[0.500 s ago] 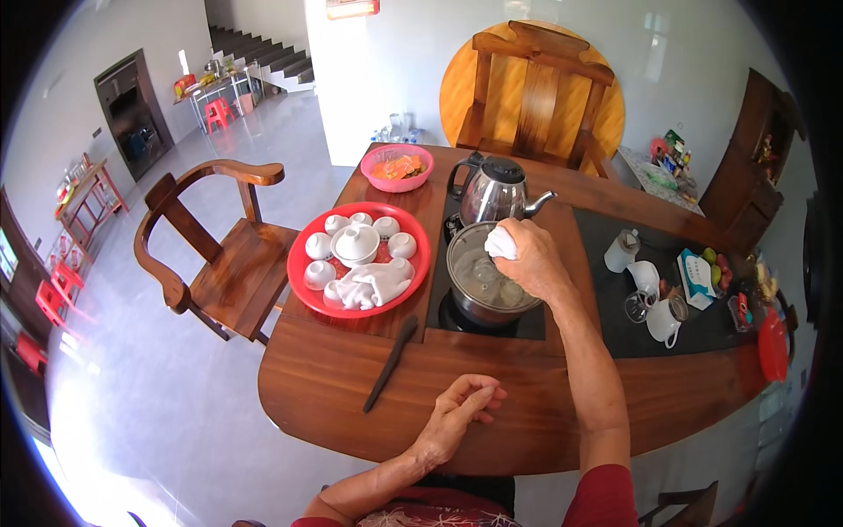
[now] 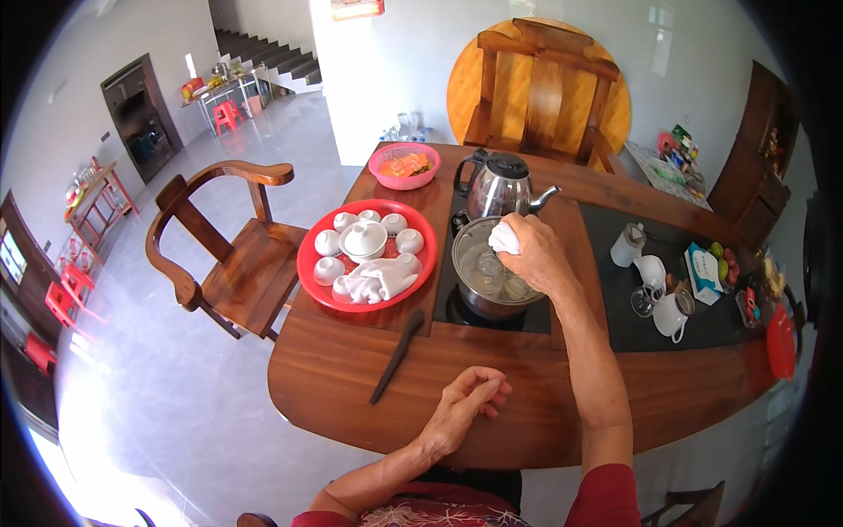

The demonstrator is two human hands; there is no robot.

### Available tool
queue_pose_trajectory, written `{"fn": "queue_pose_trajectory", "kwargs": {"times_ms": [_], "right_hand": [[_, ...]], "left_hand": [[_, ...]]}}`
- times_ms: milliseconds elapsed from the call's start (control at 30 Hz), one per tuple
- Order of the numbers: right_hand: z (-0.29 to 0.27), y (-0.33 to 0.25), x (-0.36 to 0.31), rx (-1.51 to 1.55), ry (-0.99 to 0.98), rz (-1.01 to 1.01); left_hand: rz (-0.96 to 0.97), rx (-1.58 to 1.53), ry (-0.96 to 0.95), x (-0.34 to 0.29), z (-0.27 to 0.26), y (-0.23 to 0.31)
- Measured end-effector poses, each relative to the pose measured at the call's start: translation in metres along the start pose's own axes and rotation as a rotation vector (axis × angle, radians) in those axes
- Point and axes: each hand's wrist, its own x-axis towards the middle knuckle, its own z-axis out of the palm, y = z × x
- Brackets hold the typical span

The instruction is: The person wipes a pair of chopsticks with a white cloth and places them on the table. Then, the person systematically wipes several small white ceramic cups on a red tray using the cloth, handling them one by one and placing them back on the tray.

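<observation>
My right hand (image 2: 537, 255) is closed around a small white bunched cloth (image 2: 504, 238), held over the rim of a steel pot (image 2: 494, 308). Clear glass cups (image 2: 488, 261) lie in the water inside the pot. Over the near part of the wooden table, my left hand (image 2: 465, 404) hovers with loosely curled fingers and holds nothing. Left of the pot, a red tray (image 2: 306, 273) carries several white cups (image 2: 327, 243), a lidded white bowl (image 2: 363, 239) and a crumpled white cloth (image 2: 379, 279).
Behind the pot stands a steel kettle (image 2: 499, 189). A dark stick-like tool (image 2: 397, 357) lies near the tray, and a pink basket (image 2: 404, 181) sits at the back. To the right are a white pitcher (image 2: 672, 318), a tissue pack (image 2: 703, 274) and fruit (image 2: 726, 263).
The whole view has shifted slightly. My right hand stays over the pot's rim with the white cloth, and my left hand keeps nearly the same pose.
</observation>
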Motion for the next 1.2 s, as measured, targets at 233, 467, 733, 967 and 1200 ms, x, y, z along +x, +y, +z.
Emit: {"fn": "queue_pose_trajectory", "kwargs": {"times_ms": [233,467,733,967,1200], "right_hand": [[-0.005,0.000,-0.017,0.201,0.409,-0.035],[-0.015,-0.011,-0.067,0.279,0.527,-0.110],[-0.047,-0.027,-0.108,0.541,0.349,0.064],[-0.003,0.018,-0.151,-0.152,0.287,0.037],[0.017,0.008,-0.176,-0.176,0.007,-0.074]], "left_hand": [[0.003,-0.007,0.011,0.004,0.001,-0.002],[0.035,0.052,-0.017,0.008,0.000,-0.005],[0.143,0.093,0.037,-0.003,-0.003,0.007],[0.715,0.783,0.438,0.014,-0.073,0.081],[0.996,1.374,0.548,0.011,-0.070,0.111]]}}
